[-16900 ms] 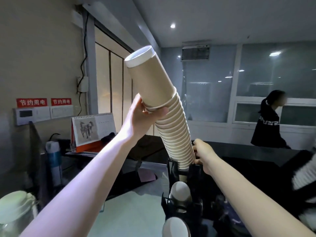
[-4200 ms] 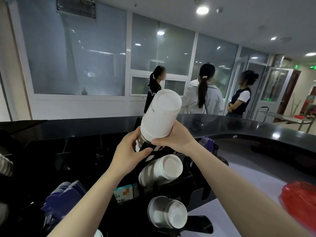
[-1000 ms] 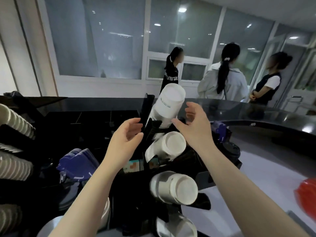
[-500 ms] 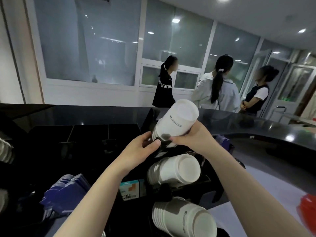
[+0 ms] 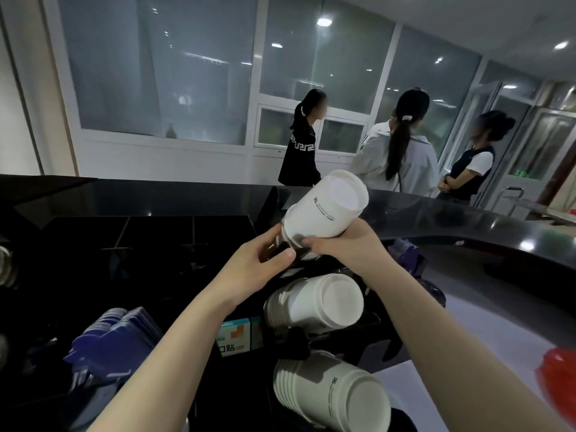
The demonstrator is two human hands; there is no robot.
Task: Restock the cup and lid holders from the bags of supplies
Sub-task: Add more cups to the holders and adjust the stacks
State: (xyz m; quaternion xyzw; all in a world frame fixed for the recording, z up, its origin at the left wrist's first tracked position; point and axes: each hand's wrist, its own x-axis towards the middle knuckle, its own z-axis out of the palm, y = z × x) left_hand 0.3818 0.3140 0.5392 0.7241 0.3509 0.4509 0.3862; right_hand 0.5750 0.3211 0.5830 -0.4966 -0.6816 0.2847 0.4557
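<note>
Nearest stack [image 5: 339,397]: I see white cups lying in the black holder's [image 5: 377,347] lowest slot.
Middle stack [image 5: 318,302]: slot above.
Left hand [image 5: 249,271]: my fingers curl round the top stack's [image 5: 325,210] base.
Right hand [image 5: 349,246]: grips the same stack from the right.
Beyond: dark counter [image 5: 467,219], three people [image 5: 402,157] standing.

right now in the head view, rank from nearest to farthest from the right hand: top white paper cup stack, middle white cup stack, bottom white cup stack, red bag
1. Top white paper cup stack: gripped at its base by the right hand.
2. Middle white cup stack: in the holder just below that hand.
3. Bottom white cup stack: lower still, close to the camera.
4. Red bag: far right on the counter.
</note>
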